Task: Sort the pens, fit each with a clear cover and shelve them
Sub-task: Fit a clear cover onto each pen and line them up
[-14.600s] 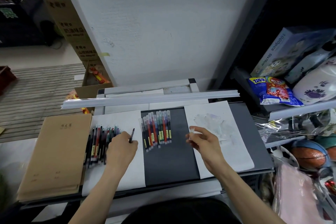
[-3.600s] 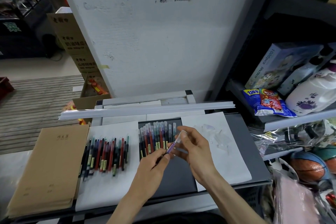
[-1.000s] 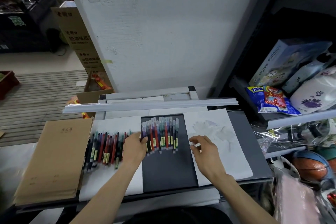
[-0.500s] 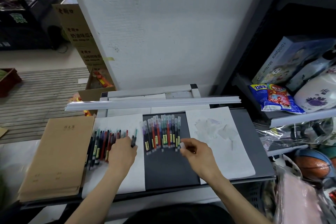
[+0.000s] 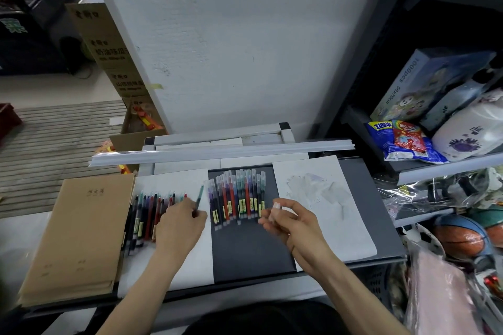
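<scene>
While left hand [image 5: 179,226] pinches a teal pen [image 5: 199,196], right hand [image 5: 291,221] — now raised — pinches clear cover [image 5: 276,206].

A row of covered pens [image 5: 236,198] is lying on a tray [image 5: 245,253]. Left of the row, loose pens [image 5: 144,215] are lying on a sheet [image 5: 197,266], with a notebook stack [image 5: 79,234] further left. Right of the row, clear covers [image 5: 315,187] are lying on paper [image 5: 351,239] (a strip [image 5: 217,152] is lying behind the row).

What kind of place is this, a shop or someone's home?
Probably a small shop's stockroom: a shelf with a boxed puzzle, snack packets and a basketball, printed cartons behind, and pens laid out in rows.
</scene>
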A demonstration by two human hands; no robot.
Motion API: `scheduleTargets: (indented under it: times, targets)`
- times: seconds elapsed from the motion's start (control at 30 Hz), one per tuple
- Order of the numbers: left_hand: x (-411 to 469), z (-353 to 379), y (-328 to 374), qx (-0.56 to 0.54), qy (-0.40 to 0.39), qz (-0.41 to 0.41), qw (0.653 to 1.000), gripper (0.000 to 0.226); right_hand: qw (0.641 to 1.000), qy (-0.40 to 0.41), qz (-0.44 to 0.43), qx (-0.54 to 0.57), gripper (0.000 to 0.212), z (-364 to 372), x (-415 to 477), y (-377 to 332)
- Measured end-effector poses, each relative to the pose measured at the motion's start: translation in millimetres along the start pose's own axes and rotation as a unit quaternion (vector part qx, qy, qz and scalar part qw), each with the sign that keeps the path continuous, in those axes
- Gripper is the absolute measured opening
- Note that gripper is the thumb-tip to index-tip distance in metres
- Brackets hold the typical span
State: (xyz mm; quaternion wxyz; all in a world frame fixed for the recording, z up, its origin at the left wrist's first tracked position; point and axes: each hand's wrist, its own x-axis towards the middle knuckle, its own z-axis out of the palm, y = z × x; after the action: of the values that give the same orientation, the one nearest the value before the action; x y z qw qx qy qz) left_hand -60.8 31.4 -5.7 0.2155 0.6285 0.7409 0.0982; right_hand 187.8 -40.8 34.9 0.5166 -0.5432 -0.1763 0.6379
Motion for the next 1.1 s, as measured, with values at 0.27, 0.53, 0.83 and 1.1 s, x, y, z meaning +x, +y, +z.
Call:
scheduleTargets:
  times: [0.27,0.53,0.83,1.1]
  targets:
    - [-63.6,-20.5,50.7,-0.3,-0.102,0.074,0.946,0.03,0.997,-0.009,-0.014,0.075,0.024,18.5,-4.9,-16.5]
    - [-87.0,-19.6,59.7,-0.299,-0.106,0.133,0.939,0.029,0.997,-0.025,-0.045,0.064,0.025,32.1,-12.8,-22.5]
    - [-92.2,-16.4,57.2,-0.305,-0.105,0.131,0.938,0.028,0.995,-0.017,-0.091,-0.04,0.021,34.2,-14.2,-16.8]
    - [-90.5,-10.8,58.5,-0.296,-0.111,0.131,0.94,0.03,0.993,-0.042,-0.079,-0.078,0.022,32.8,-17.8,-8.5]
